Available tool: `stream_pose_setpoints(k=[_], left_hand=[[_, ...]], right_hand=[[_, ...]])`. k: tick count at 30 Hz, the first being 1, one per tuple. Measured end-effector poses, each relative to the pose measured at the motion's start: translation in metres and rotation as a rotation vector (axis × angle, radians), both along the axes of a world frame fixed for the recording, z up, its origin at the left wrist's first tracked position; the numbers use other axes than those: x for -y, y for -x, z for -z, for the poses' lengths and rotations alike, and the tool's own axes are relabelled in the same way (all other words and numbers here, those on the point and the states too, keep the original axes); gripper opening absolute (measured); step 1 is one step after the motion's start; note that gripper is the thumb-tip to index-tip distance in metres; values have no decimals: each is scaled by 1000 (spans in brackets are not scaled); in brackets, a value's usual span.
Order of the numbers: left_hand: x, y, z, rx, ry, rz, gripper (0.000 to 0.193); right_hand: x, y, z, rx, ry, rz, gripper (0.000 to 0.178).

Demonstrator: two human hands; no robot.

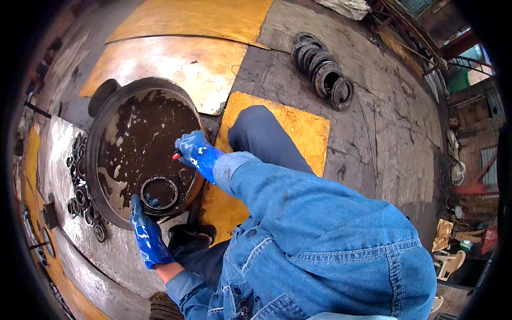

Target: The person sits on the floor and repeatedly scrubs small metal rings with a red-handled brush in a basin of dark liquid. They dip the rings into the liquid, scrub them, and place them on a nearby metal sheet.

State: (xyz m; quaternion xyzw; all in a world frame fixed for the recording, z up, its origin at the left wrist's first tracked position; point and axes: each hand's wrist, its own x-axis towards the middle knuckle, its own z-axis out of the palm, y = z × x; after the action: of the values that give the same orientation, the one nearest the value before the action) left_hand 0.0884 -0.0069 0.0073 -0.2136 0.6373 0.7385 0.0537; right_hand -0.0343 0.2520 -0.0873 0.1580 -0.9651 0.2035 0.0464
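Note:
A wide round metal basin [94, 165] of dark brown liquid, with patches of pale foam, stands in front of me on the left. My left hand [148, 237], in a wet blue rubber glove, grips a metal ring [176, 194] over the basin's near side. Its fingertips show through the ring's opening. Up and to the right of the ring, my right hand [196, 151], gloved the same way, is closed around a red-ended tool [176, 156]. The rest of that tool is hidden by the fist, so its kind does not show. Foam clings to the right glove.
Several large blackened rings [342, 94] lean in a row on the floor at the far right. Many smaller rings [80, 197] lie in a heap left of the basin. Yellow sheets [229, 216] cover parts of the floor, and a pale chair [450, 264] stands at the right edge.

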Motion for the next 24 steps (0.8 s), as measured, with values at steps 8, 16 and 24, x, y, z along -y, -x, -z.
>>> stream_pose_setpoints(k=[8,16,24], left_hand=[[-5,1,-5,-7,-43,-43,54],[-7,2,-7,14,-87,-55,53],[0,2,1,2,-14,-21,56]], right_hand=[[0,2,-3,42,-53,-11,32],[1,1,-8,70,-67,21,30],[0,-1,1,-33,22,11,28]])
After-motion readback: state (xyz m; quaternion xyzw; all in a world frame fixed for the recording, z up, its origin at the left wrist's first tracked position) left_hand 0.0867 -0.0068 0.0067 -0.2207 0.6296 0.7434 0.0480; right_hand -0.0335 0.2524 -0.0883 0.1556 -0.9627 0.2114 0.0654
